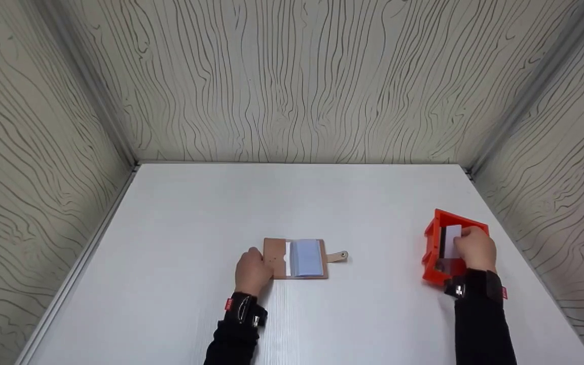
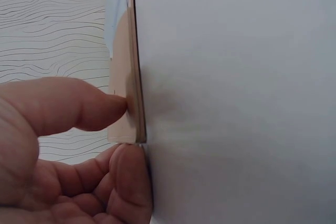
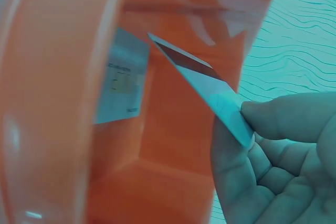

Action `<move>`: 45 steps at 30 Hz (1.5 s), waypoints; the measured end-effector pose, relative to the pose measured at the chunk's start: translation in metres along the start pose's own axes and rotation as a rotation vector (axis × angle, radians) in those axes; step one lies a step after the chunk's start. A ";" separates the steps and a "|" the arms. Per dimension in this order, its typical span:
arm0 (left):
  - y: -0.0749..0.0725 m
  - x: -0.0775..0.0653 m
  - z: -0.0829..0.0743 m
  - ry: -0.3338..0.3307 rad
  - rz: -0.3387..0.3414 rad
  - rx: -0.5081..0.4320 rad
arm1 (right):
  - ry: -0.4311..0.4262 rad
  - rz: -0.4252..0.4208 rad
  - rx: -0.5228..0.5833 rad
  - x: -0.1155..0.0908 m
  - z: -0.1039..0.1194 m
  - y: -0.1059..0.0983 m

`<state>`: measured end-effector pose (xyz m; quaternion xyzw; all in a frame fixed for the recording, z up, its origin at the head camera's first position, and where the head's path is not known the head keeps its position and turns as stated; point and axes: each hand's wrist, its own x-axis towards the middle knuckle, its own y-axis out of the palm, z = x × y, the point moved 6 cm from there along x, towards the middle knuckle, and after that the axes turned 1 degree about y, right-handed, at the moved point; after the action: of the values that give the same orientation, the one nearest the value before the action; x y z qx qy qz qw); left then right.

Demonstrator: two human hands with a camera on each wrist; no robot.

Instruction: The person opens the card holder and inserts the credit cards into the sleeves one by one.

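A tan leather card holder (image 1: 275, 247) lies spread on the white table, clear plastic sleeves showing and its snap strap (image 1: 337, 257) pointing right. My left hand (image 1: 252, 274) holds its left edge. In the left wrist view, the thumb (image 2: 100, 106) presses on the cover while curled fingers sit against its edge. Over an orange-red plastic bin (image 1: 430, 248) at the right, my right hand (image 1: 478, 248) pinches a white card with a dark magnetic stripe (image 3: 210, 90) between thumb and fingers. Another white card, with a chip (image 3: 123, 80), is inside the bin in the right wrist view.
The white tabletop (image 1: 211, 213) stretches between the card holder and the walls. Wood-grain patterned panels (image 1: 292, 86) enclose the table at the back and on both sides. The bin stands near the table's right edge.
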<state>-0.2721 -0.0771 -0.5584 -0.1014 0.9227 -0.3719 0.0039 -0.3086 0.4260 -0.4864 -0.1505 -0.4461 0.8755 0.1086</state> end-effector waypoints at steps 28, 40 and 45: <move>0.001 0.000 0.002 -0.012 -0.004 -0.007 | -0.041 -0.148 0.108 -0.014 0.037 -0.023; 0.000 0.000 0.002 -0.013 -0.003 -0.010 | -0.089 -0.144 0.150 -0.021 0.067 -0.012; 0.001 0.000 0.001 -0.010 0.004 0.001 | -0.113 -0.126 0.196 -0.025 0.079 0.000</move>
<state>-0.2720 -0.0768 -0.5599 -0.1013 0.9227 -0.3719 0.0095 -0.3137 0.3586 -0.4381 -0.0614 -0.3726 0.9134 0.1524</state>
